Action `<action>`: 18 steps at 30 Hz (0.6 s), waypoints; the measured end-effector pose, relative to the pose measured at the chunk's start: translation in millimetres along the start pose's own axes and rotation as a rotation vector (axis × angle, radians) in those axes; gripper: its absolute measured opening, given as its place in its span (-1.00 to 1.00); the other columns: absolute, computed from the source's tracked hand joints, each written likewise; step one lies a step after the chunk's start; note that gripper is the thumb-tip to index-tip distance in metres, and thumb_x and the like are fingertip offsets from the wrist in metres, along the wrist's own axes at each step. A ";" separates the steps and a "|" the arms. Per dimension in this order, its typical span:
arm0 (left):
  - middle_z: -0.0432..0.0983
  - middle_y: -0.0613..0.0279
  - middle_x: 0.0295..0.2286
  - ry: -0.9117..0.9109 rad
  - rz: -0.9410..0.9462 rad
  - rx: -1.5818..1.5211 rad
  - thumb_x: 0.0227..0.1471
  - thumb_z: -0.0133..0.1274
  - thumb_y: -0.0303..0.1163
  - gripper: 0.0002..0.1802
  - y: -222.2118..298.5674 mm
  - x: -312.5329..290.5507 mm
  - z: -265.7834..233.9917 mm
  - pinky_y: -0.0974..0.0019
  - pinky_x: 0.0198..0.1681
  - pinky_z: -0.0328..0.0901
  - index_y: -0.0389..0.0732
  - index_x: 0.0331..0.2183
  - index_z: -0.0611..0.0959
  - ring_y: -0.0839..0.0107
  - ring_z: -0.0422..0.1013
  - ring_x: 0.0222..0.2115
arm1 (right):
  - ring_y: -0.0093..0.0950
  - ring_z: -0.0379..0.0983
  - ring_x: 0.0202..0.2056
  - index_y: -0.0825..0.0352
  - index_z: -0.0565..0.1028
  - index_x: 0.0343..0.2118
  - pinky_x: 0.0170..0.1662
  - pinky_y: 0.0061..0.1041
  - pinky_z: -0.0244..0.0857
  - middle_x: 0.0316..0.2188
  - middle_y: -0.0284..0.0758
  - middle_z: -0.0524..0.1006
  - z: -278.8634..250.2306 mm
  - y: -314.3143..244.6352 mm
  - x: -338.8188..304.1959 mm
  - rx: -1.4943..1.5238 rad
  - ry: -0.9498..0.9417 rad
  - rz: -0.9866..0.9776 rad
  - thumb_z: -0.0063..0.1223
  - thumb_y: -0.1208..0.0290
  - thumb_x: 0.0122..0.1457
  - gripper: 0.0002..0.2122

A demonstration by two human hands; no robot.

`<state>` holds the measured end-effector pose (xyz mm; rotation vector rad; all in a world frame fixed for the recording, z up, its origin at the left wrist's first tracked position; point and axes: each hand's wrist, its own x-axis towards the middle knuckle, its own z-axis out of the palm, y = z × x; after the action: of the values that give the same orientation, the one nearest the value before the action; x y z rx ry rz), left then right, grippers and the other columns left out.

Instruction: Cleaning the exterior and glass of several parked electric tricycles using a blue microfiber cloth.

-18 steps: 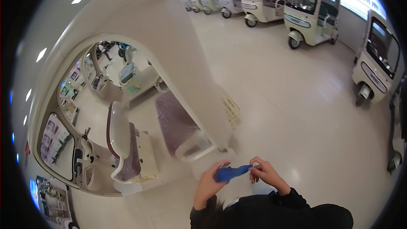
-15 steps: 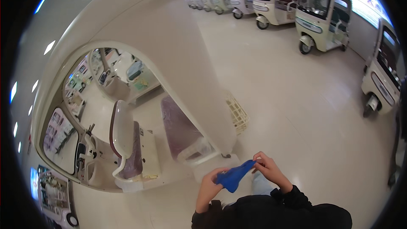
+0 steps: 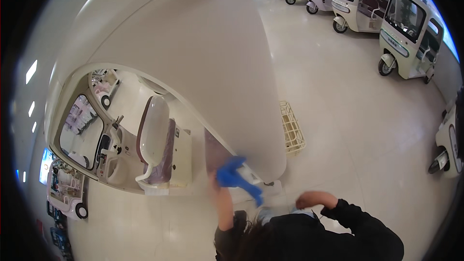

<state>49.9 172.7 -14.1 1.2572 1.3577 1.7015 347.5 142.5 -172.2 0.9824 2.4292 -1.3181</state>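
A crumpled blue cloth (image 3: 231, 175) hangs from my left hand (image 3: 215, 182), which is smeared by motion but closed on it. The cloth is in front of the lower rear side of a cream three-wheeled vehicle (image 3: 208, 43), near its purple rear seat (image 3: 212, 150); whether it touches the body I cannot tell. One end of the cloth trails down to the right. My right hand (image 3: 309, 199) is apart from the cloth, near my body, its fingers curled in and nothing visible in them.
Through the side opening show a front seat (image 3: 155, 133) and handlebars (image 3: 114, 135). A cream wire basket (image 3: 291, 128) sticks out at the vehicle's back. Similar three-wheelers (image 3: 403, 34) line the far right, and another vehicle (image 3: 67, 188) stands at the left.
My right hand has let go of the cloth and drawn back. My left hand has carried the cloth leftward and up to the vehicle's side. The view has shifted.
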 end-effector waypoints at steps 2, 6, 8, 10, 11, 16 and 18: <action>0.51 0.29 -0.36 0.053 0.075 0.033 0.16 -0.03 -0.50 -0.76 0.2 19.2 -10.1 0.52 -0.26 0.30 -0.35 -0.13 0.54 0.57 0.41 -0.37 | -0.15 0.49 -0.14 0.30 0.50 -0.03 -0.03 -0.26 0.30 -0.19 -0.10 0.57 53.4 17.7 2.3 0.170 -0.080 0.111 -0.17 0.09 0.29 -0.60; 0.50 0.25 -0.30 0.166 0.191 0.090 0.17 -0.10 -0.50 -0.73 16.6 43.0 -10.2 0.50 -0.22 0.30 -0.33 -0.09 0.52 0.52 0.41 -0.31 | -0.14 0.41 0.03 0.33 0.46 0.06 0.12 -0.30 0.22 -0.01 -0.10 0.52 86.1 39.4 -2.9 0.515 0.088 0.324 -0.25 0.09 0.32 -0.55; 0.50 0.22 -0.26 0.181 0.159 -0.031 0.16 -0.10 -0.49 -0.72 30.8 49.0 -2.9 0.49 -0.19 0.30 -0.33 -0.08 0.51 0.50 0.42 -0.27 | -0.15 0.41 0.04 0.33 0.48 0.04 0.12 -0.30 0.22 -0.01 -0.11 0.52 90.3 34.8 -3.2 0.463 0.104 0.370 -0.25 0.11 0.31 -0.56; 0.48 0.04 -0.14 0.152 0.317 -0.157 0.07 0.00 -0.52 -0.62 44.1 60.0 6.8 0.32 0.00 0.31 -0.38 -0.03 0.47 0.33 0.43 -0.12 | -0.18 0.42 0.04 0.33 0.52 0.00 0.12 -0.33 0.24 -0.03 -0.12 0.54 83.2 28.0 -10.5 0.485 0.195 0.359 -0.25 0.16 0.29 -0.58; 0.48 0.04 -0.14 0.156 0.306 -0.168 0.07 0.00 -0.52 -0.62 49.5 66.3 11.9 0.32 0.00 0.31 -0.38 -0.03 0.47 0.33 0.43 -0.12 | -0.18 0.42 0.04 0.33 0.52 0.00 0.12 -0.33 0.24 -0.03 -0.12 0.54 77.5 24.5 -11.1 0.479 0.143 0.407 -0.25 0.16 0.29 -0.58; 0.44 -0.18 -0.07 0.081 0.823 -0.136 0.06 0.06 -0.54 -0.58 78.6 103.8 33.2 0.11 0.11 0.21 -0.36 0.00 0.45 0.05 0.40 -0.02 | -0.17 0.46 -0.03 0.32 0.52 -0.01 0.07 -0.35 0.28 -0.07 -0.07 0.55 68.0 -0.9 -19.2 0.637 0.263 0.385 -0.19 0.08 0.28 -0.55; 0.41 -0.10 -0.03 0.016 0.960 -0.108 0.11 0.01 -0.52 -0.57 97.4 122.3 42.6 0.16 0.13 0.20 -0.36 0.03 0.41 0.12 0.39 -0.01 | -0.20 0.45 -0.01 0.33 0.51 0.01 0.09 -0.37 0.26 -0.05 -0.09 0.54 68.4 -10.0 -18.3 0.739 0.242 0.451 -0.19 0.06 0.28 -0.54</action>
<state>54.7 269.3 115.9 2.0061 0.6422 2.3386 346.3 75.3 -196.6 1.8155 1.6649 -2.0271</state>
